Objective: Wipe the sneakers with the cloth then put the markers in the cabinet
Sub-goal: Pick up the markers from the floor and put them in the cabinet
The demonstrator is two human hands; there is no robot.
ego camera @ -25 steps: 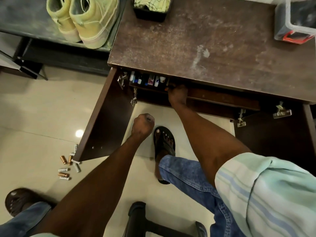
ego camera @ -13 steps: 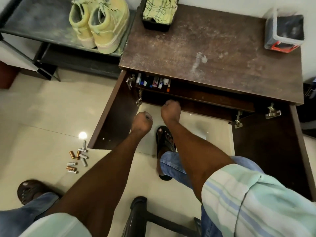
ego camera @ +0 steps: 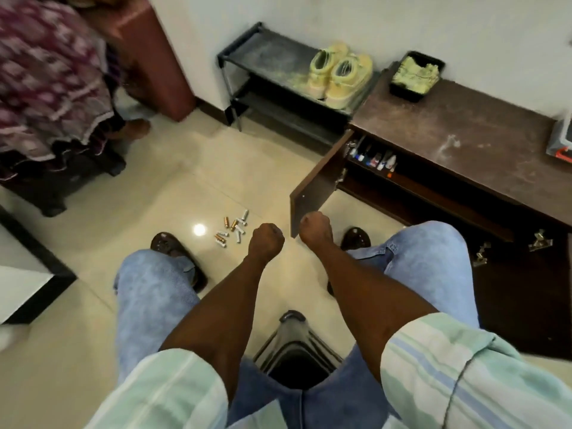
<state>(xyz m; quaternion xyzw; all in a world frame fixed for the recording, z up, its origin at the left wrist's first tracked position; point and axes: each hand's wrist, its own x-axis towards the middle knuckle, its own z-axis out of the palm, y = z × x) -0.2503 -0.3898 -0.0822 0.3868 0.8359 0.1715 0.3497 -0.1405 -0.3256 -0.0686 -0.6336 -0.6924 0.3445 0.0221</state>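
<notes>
Both hands are now out in front of the knees, away from the cabinet. A second ago the right hand was up at the shelf inside the cabinet, right by the markers. Now it has pulled back and hangs just beside the edge of the open cabinet door. Its fingers are curled into a fist and nothing shows in it. The left hand is a fist too, with nothing in it, just as it was before. The two fists are near each other but not touching.

The head has turned to the left, so the cabinet sits off to the right side and more of the floor shows. The markers stand in a row on the shelf inside the cabinet, at its left end. The yellow sneakers sit side by side on top of the dark shoe rack, next to the cabinet. The yellow cloth lies in a black tray on top of the cabinet, by the wall.

A small pile of batteries lies on the floor tiles, just left of the left hand. Another person in purple patterned clothes has come into view at the top left, blurry.
</notes>
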